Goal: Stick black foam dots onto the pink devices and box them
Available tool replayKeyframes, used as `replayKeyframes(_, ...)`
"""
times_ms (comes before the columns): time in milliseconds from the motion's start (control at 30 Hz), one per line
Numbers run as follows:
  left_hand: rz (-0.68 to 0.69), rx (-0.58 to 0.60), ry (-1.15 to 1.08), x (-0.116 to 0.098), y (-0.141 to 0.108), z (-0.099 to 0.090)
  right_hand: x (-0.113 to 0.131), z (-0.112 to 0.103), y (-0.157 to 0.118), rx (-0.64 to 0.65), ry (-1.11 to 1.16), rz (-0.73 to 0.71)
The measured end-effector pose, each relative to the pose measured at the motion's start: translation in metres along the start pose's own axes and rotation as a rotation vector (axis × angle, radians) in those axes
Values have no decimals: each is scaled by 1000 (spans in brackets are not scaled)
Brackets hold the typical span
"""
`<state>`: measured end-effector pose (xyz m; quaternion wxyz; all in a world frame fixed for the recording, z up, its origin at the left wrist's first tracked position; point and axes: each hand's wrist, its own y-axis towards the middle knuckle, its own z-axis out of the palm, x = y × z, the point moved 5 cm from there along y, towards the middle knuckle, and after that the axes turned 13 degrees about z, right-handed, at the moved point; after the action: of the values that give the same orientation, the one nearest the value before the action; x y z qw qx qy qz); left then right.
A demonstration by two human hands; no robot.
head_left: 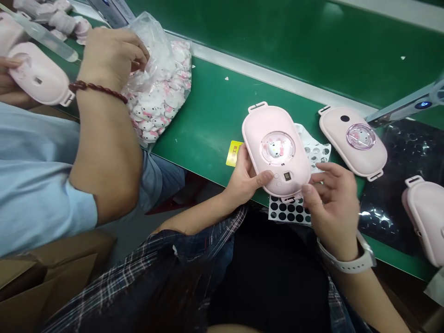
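Note:
A pink oval plastic device (255, 134) is held tilted over the table's front edge, its face toward me. In its round recess sits a white cat-face piece with a pink bow, and below that is a small dark display. My left hand (243, 182) grips the lower left side, thumb on the face near the display and fingers behind. My right hand (335, 208), a watch band on its wrist, is beside the lower right edge with its fingers apart; whether the thumb touches the casing is unclear. Sheets of black round stickers (289, 213) lie partly hidden beneath the device.
Another pink device (335, 127) with a clear round cover lies right, near a black sheet (385, 208); one more (428, 217) is farther right. A co-worker's hand reaches into a plastic bag of cat-face pieces (156, 108) at left. A yellow card (233, 153) lies nearby.

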<state>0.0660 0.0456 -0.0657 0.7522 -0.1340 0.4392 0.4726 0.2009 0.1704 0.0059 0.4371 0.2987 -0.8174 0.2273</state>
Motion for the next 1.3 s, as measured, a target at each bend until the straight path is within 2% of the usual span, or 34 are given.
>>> replayKeyframes(67, 42, 20, 27, -1, -1, 0, -3, 13, 2, 127, -6, 27)
replayKeyframes(200, 98, 70, 77, -5, -3, 3, -5, 22, 8, 166, -25, -5)
replayKeyframes(333, 80, 84, 60, -4, -4, 3, -1, 25, 11, 266, 77, -10)
replayKeyframes(600, 52, 71, 70, -5, -3, 2, 2, 21, 10, 298, 116, 23)
replayKeyframes(833, 27, 55, 39, -9, -3, 4, -4, 23, 7, 380, 306, 162)
replayKeyframes(900, -17, 58, -12, -6, -2, 5, -3, 21, 7, 389, 335, 201)
replayKeyframes(967, -80, 45, -52, -4, -1, 4, -4, 13, 9, 346, 329, 205)
replayKeyframes(1067, -112, 22, -74, -5, 1, 3, -8, -11, 15, 106, 208, 126)
replayKeyframes(1133, -96, 22, -59, -5, 1, 2, -10, -22, 18, -16, 22, 57)
replayKeyframes(1233, -34, -1, -6, -4, 1, 1, -10, -17, 17, 41, -285, -66)
replayKeyframes(1300, 11, -36, 25, -3, 2, 0, -8, -8, 13, 100, -406, -166)
